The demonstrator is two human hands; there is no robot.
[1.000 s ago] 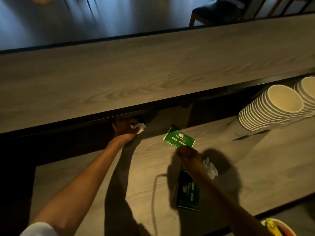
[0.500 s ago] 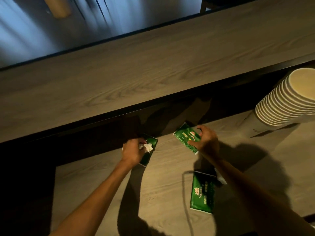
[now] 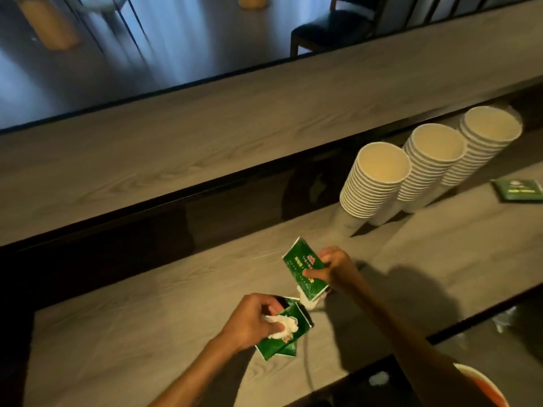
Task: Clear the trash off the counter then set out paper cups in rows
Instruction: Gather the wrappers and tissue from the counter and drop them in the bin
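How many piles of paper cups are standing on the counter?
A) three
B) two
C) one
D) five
A: three stacks of paper cups stand side by side on the lower counter, leaning in a row at the right, past the right hand that holds a green packet.

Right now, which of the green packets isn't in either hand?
The green packet at the far right edge, lying flat on the counter beyond the cup stacks. The others are gripped by the left hand and right hand.
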